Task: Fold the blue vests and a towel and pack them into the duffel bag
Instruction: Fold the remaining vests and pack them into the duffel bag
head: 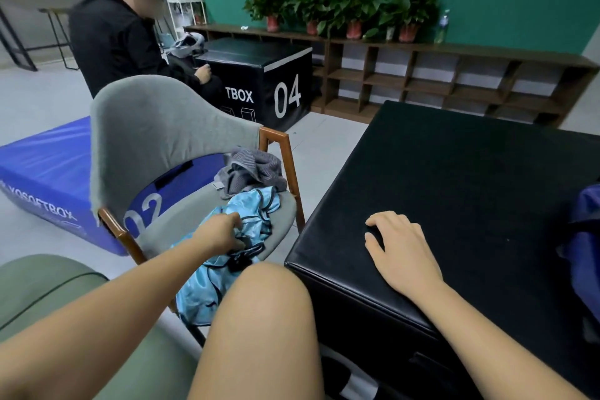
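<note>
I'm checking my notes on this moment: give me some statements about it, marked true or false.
1. The left hand grips the vests on the chair. True.
2. The right hand holds the towel. False: it rests open on the black box.
3. The towel lies on the chair beside the vests. True.
4. The vests lie folded on the black box. False: they are crumpled on the chair.

1. Vests [250,208]: shiny light blue, black trim.
2. Towel [256,169]: grey, faintly striped, at 12 o'clock of the vests.
3. Chair [152,127]: grey upholstery, brown frame.
4. Duffel bag [584,237]: dark blue, at 3 o'clock.
</note>
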{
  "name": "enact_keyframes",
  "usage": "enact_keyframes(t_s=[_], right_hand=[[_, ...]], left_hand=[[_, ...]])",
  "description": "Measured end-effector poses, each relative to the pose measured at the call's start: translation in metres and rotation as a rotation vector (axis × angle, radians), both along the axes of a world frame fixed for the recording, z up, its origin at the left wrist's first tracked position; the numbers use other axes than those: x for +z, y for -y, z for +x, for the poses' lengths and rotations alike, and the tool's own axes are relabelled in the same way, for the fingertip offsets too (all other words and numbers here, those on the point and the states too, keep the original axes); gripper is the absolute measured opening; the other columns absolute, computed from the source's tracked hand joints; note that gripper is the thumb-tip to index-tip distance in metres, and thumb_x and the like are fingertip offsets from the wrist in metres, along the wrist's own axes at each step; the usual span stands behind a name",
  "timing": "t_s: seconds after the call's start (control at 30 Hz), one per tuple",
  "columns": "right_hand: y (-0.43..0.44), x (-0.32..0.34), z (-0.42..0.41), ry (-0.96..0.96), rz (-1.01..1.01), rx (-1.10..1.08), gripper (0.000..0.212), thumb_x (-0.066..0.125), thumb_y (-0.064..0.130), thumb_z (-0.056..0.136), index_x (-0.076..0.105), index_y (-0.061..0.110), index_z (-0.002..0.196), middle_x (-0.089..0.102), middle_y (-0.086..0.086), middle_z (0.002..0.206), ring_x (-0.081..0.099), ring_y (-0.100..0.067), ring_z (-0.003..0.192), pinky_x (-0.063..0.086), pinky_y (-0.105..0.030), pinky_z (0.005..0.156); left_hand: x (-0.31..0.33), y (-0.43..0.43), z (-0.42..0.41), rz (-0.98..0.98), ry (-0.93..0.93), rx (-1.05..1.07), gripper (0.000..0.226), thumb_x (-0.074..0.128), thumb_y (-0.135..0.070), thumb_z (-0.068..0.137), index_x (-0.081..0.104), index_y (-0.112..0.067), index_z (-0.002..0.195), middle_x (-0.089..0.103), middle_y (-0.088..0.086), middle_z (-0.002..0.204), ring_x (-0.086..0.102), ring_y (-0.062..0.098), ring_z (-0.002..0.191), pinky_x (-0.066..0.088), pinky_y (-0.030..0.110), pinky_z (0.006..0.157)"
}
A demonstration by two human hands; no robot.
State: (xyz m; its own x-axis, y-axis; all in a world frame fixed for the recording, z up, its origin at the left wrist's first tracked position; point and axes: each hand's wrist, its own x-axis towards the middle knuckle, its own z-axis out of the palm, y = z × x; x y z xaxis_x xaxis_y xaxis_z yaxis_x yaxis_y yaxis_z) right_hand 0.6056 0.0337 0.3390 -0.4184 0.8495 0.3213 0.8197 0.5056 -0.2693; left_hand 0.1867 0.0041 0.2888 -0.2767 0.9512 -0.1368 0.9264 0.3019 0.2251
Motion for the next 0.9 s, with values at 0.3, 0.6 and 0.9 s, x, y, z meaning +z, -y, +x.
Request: enact_keyframes(t_s=[0.3,0.6,0.9], right_hand=[[-0.001,-0.003,0.0,0.01,0.005,-0.021,0.02,0.046,0.04,0.108,0.058,0.034,0.123,0.055,0.023,0.128,0.05,-0.008,0.113,0.037,-0.033,0.106],[0.0,-0.002,-0.001,0.017,0.023,-0.029,0.021,0.046,0.04,0.108,0.059,0.033,0.123,0.056,0.022,0.128,0.05,-0.009,0.114,0.037,-0.033,0.106],[0.001,0.0,-0.002,0.02,0.023,-0.043,0.022,0.044,0.041,0.109,0.058,0.034,0.125,0.055,0.023,0.128,0.048,-0.007,0.113,0.037,-0.031,0.106]], left_hand=[[-0.003,0.0,-0.012,0.075,0.001,0.049,0.013,0.076,-0.023,0.089,0.067,-0.021,0.098,0.069,0.0,0.091,0.057,0.025,0.086,0.047,0.034,0.07],[0.097,-0.021,-0.021,0.408,0.086,0.122,0.021,0.066,-0.023,0.104,0.049,-0.012,0.1,0.063,0.01,0.092,0.058,0.034,0.085,0.044,0.042,0.069],[0.192,-0.048,-0.026,0.68,0.343,0.183,0.018,0.066,-0.018,0.103,0.051,-0.02,0.093,0.07,0.009,0.101,0.072,0.031,0.089,0.063,0.044,0.076]])
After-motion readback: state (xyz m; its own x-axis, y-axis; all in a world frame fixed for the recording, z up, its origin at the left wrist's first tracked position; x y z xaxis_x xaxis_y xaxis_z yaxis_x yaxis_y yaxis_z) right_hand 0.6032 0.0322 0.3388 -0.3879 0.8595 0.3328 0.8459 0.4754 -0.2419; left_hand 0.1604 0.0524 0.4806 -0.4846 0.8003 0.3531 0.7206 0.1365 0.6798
